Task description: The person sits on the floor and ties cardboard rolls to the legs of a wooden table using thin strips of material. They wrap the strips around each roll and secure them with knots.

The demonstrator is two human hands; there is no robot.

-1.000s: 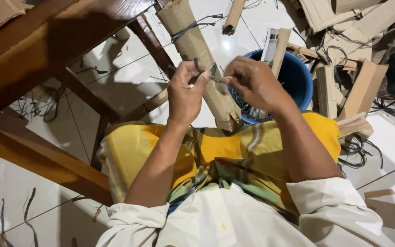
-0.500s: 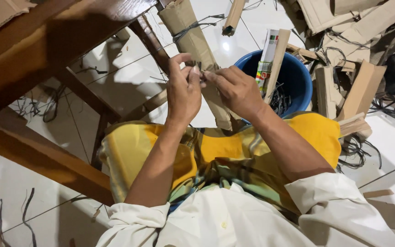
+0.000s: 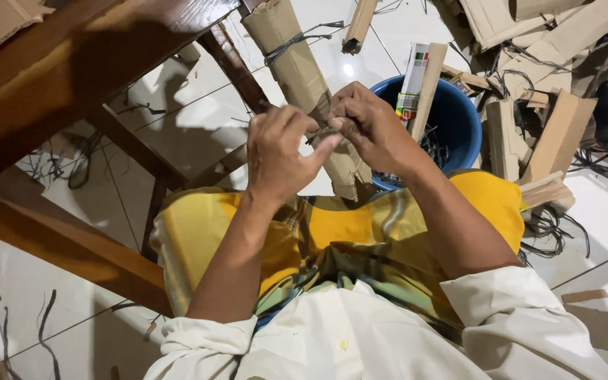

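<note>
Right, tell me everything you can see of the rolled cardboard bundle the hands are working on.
The rolled cardboard bundle is a long tube of brown corrugated card, creased and worn. A dark thin cord is wound around it near its upper end. It slants from the wooden table edge down toward the person's lap, beside the blue bucket. The left hand and right hand meet in front of its lower half, pinching something small and dark there.

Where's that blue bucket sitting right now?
In the head view, the blue bucket stands on the white tiled floor at upper right, just beyond the person's right hand and right knee, with cardboard scraps piled to its right.
</note>
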